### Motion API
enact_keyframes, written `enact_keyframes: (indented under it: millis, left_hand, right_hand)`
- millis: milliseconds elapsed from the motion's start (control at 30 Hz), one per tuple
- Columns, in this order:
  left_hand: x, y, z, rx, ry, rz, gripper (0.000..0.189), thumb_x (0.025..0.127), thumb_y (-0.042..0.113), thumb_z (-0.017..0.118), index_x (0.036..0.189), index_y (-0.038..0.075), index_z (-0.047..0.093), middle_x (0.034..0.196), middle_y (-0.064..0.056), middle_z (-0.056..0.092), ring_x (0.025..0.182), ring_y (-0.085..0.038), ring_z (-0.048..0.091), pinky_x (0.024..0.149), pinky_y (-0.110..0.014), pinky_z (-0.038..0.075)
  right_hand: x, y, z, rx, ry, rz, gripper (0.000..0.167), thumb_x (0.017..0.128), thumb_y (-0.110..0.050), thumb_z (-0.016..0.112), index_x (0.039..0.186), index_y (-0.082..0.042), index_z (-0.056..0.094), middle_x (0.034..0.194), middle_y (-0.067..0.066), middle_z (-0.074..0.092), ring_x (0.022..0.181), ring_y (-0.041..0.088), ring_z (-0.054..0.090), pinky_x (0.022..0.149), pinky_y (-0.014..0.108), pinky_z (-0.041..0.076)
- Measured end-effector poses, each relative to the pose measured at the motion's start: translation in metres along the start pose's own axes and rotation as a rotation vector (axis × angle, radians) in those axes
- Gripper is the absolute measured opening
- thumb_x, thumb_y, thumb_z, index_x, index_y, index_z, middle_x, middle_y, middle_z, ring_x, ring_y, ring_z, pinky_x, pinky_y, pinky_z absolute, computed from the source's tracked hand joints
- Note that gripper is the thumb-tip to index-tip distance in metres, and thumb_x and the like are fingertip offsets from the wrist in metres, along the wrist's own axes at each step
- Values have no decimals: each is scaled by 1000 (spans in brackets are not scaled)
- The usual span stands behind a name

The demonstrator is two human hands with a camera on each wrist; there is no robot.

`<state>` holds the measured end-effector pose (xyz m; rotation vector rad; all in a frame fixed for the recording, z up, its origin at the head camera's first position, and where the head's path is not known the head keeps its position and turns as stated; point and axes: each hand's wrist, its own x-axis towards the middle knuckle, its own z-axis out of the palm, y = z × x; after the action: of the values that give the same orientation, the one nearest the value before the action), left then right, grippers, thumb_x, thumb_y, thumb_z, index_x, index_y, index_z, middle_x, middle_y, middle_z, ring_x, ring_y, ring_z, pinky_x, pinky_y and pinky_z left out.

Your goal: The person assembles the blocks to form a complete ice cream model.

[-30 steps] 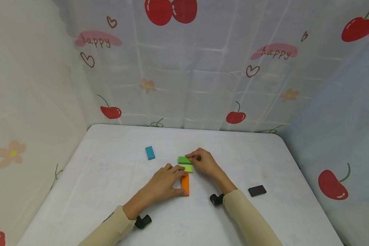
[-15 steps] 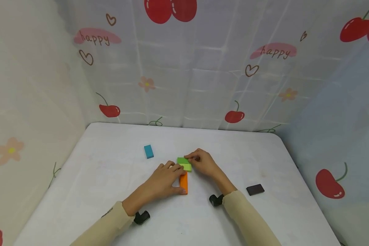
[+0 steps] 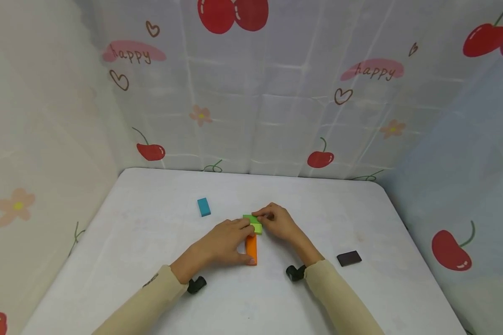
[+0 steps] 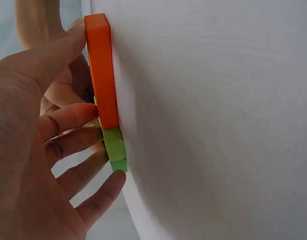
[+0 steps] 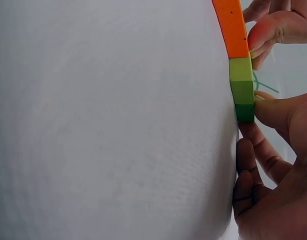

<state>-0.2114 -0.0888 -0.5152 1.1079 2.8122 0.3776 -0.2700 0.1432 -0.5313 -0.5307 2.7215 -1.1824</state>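
An orange block [image 3: 252, 251] lies lengthwise on the table, with a light green block [image 3: 258, 228] crosswise against its far end. Beyond that, side by side with it, is a darker green block [image 3: 248, 217]. My left hand [image 3: 224, 240] spans the orange block from the left, thumb at its near end and index finger by its far end. In the left wrist view its other fingers [image 4: 81, 172] spread along the green blocks. From the right, my right hand [image 3: 279, 222] pinches the darker green block between thumb and index finger, the thumb [image 5: 273, 111] on top in the right wrist view.
A blue block [image 3: 204, 207] lies on the white table [image 3: 251, 302] at the far left of the row. To the right, beyond my right forearm, is a black block [image 3: 349, 258]. A printed curtain [image 3: 251, 116] stands behind the table's far edge.
My left fingers have reached forward, from the light green block toward the darker green one, and the left wrist has shifted slightly forward. The right hand and the blocks look much the same.
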Motion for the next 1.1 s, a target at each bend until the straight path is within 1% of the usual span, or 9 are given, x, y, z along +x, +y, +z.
enact_keyframes:
  millis: [133,267,367,467,600,700,900,1000,1100]
  left_hand:
    - [0,-3,2,-23,10,-1,69,87,76,74,131,24,65,131,8,59,129,-14,58,109,-43,53]
    - [0,-4,4,-40,11,0,68,87,76,74,131,25,65,131,8,59,129,-13,57,108,-42,53]
    - [1,-4,5,-42,9,3,66,87,76,74,129,25,64,132,8,59,129,-13,57,107,-42,53]
    - [1,-4,5,-39,9,3,66,87,76,74,128,26,64,133,8,60,130,-14,57,107,-43,53]
    - [0,-3,3,-34,6,-11,66,87,76,75,129,26,64,134,8,60,133,-14,57,111,-43,52]
    - [0,-2,3,-38,-3,-12,67,87,75,75,130,26,64,135,7,60,133,-14,57,113,-43,51]
    - [-1,-2,4,-33,-20,-26,69,87,76,74,133,26,63,139,6,60,140,-16,54,114,-43,50]
    - [-1,-4,4,-33,-14,-31,69,86,77,74,133,26,63,139,7,59,142,-16,53,115,-43,49]
    - [0,-5,5,-45,-4,-21,69,86,76,75,132,26,63,136,8,59,140,-15,53,113,-42,49]
  right_hand:
    - [0,1,-1,-8,2,-7,22,104,-13,71,122,-17,83,109,5,72,97,15,63,89,30,51]
    - [-2,0,-3,-6,-10,-6,24,105,-15,70,126,-18,81,113,5,72,99,16,64,91,33,51]
    - [-8,1,-7,6,-33,-1,28,106,-19,68,133,-16,77,118,6,73,103,17,63,94,34,52]
    - [-21,3,-16,4,-53,-7,33,107,-23,67,138,-14,73,122,7,74,106,19,63,95,34,52]
    - [-45,13,-34,-54,-41,-69,33,105,-24,70,135,-11,74,123,7,76,108,21,64,94,35,52]
    - [-71,26,-51,-115,4,-82,30,103,-22,74,130,-11,76,122,6,78,110,23,65,92,36,51]
    - [-124,50,-91,-187,118,-16,30,100,-17,77,129,-10,77,127,10,76,118,33,61,94,50,50]
    - [-145,61,-110,-226,164,21,32,101,-18,76,132,-10,75,132,14,74,121,37,60,95,52,50]
    - [-164,73,-125,-249,175,67,33,102,-18,75,134,-10,74,136,18,71,122,39,61,94,49,52]
